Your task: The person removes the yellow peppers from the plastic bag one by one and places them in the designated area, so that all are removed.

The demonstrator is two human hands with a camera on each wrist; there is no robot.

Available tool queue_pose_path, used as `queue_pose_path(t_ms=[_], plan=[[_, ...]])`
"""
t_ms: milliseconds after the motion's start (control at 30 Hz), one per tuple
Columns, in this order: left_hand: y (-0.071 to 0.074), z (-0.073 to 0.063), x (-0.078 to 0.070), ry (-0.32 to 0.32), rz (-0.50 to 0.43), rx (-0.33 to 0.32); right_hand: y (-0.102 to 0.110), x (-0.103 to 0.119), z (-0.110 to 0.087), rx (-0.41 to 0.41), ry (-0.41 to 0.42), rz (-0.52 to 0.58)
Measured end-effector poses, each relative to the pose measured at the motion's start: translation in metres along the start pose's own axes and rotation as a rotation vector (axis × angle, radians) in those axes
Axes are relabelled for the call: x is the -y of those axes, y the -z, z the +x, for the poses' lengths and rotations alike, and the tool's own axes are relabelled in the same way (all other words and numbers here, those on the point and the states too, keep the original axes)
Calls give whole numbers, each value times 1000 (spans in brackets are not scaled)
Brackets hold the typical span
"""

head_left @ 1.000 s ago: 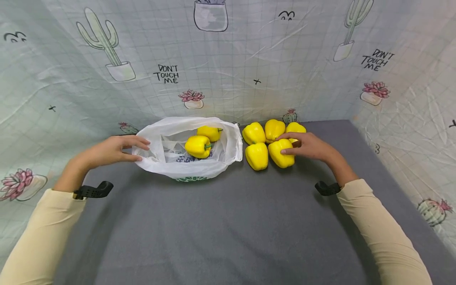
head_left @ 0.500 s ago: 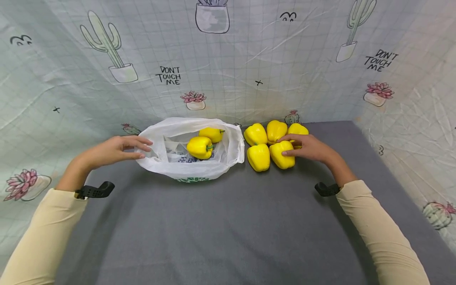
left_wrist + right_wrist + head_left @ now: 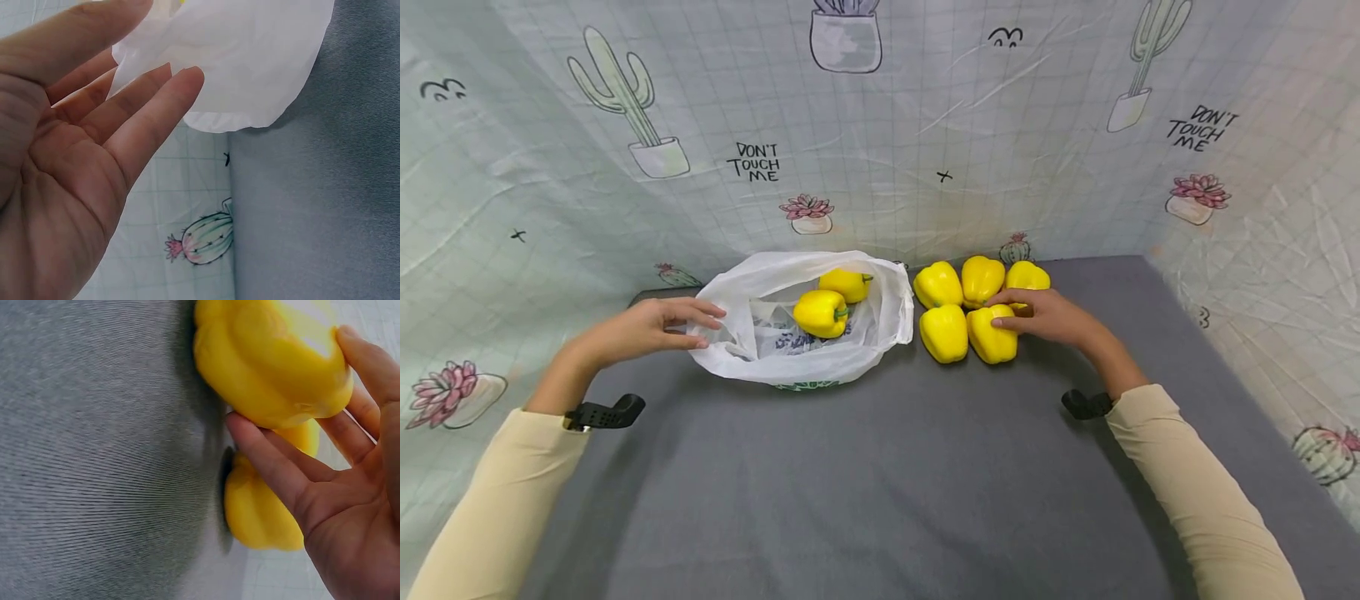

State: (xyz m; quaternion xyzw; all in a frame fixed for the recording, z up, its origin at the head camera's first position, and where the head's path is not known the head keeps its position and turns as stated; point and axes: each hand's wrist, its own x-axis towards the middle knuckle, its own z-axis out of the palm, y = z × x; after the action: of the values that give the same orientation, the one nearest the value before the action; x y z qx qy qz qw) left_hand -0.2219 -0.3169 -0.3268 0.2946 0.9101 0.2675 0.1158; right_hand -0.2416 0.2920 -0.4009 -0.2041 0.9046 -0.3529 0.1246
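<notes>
A white plastic bag point(image 3: 805, 368) lies with its mouth spread wide, green print on its front. Inside it are two yellow bell peppers, one nearer point(image 3: 817, 315) and one behind point(image 3: 847, 284). My left hand point(image 3: 651, 329) is at the bag's left rim, fingers fairly straight; in the left wrist view they touch the white plastic point(image 3: 250, 62). My right hand point(image 3: 1051, 317) holds a yellow bell pepper point(image 3: 992, 340) between thumb and fingers, at the front right of a group. In the right wrist view the thumb presses one side of that pepper point(image 3: 269, 362).
Several other yellow bell peppers stand close together right of the bag, among them a front-left one point(image 3: 943, 335) and a back-right one point(image 3: 1027, 276). A grey cloth point(image 3: 850, 483) covers the table. A printed curtain point(image 3: 880, 125) hangs close behind.
The pepper at my right hand has shifted slightly and tilted. My left hand has lowered a little at the bag's rim, and the rim there has changed shape slightly.
</notes>
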Motion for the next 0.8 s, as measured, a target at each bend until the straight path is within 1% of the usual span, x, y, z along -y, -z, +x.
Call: queue_pose_path(t_ms=[133,233,333,433,600,800], plan=[[-2,0,2,-35,14,-15,-2,-2,0,-24,6,35],[-2,0,2,-40,11,-20,-2,-2,-1,-21,12,4],[-2,0,2,-36,10,-18,-1,-1,-2,13,17,-47],[-3,-1,1,-32,5,-20,0,0,-3,37,23,-68],[-5,-2,1,-31,2,-33,-1,-1,-3,28,37,-74],[-8,-1,1,-1,-2,-43,1,1,-6,32,70,-67]])
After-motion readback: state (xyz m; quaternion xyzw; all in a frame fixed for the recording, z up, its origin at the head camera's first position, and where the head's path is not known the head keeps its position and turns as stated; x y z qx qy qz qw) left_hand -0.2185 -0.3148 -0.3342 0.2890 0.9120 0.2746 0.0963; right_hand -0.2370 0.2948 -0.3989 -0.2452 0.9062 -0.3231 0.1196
